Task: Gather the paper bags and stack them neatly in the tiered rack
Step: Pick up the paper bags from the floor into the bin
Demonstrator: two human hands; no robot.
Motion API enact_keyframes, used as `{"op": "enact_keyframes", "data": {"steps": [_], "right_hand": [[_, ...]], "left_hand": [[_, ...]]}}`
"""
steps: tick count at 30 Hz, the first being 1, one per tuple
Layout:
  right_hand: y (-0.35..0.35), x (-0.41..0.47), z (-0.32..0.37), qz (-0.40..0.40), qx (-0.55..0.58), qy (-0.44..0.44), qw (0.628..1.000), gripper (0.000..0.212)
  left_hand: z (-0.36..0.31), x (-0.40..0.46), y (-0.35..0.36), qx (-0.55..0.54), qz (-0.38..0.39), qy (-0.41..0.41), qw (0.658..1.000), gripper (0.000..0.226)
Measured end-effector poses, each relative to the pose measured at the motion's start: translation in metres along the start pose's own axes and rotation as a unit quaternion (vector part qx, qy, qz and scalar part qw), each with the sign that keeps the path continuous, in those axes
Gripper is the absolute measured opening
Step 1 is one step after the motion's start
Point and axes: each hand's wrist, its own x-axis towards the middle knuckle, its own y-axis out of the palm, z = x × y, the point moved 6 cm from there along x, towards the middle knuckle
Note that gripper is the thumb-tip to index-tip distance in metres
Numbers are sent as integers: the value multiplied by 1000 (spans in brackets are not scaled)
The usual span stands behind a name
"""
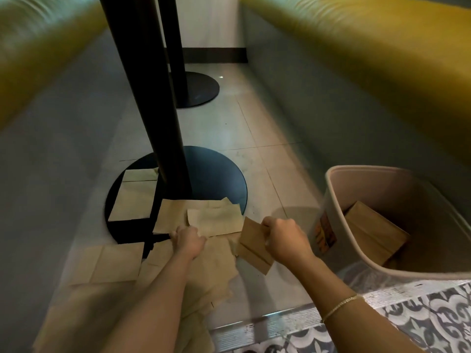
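Flat brown paper bags (214, 221) lie scattered on the tiled floor (267, 159), some overlapping the near table's round black base (219, 174). The left hand (188, 240) curls its fingers onto one bag's edge; the right hand (285, 240) pinches a small folded stack (253, 244). More bags (374, 231) sit inside the beige bin (339, 222) at right.

Tan paper bags (215, 221); black table bases (216, 174); yellow benches (369, 42); beige bin (331, 212).
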Motion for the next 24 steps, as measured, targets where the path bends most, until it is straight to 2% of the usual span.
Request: {"op": "enact_keyframes", "data": {"steps": [4,8,11,16,19,22,24], "right_hand": [[-20,-5,10,-35,-12,-12,999,29],[-79,-16,18,-168,50,-23,984,22],[-137,-38,11,-303,113,-18,946,22],[-224,-96,-39,-475,126,75,868,27],[-236,-116,-76,-465,98,165,864,32],[-216,-113,-104,-385,114,220,889,35],[-203,-111,-117,-354,150,236,892,35]], "left_hand": [[-3,-11,-23,-201,-89,6,976,24],[-44,-37,-83,-311,-189,36,931,14],[-93,-58,-129,-385,-235,90,888,11],[-186,-117,-191,-432,-271,234,828,8],[-230,-156,-206,-464,-242,313,793,24],[-262,-190,-198,-466,-209,371,775,20],[-277,-208,-183,-454,-186,398,775,15]]}}
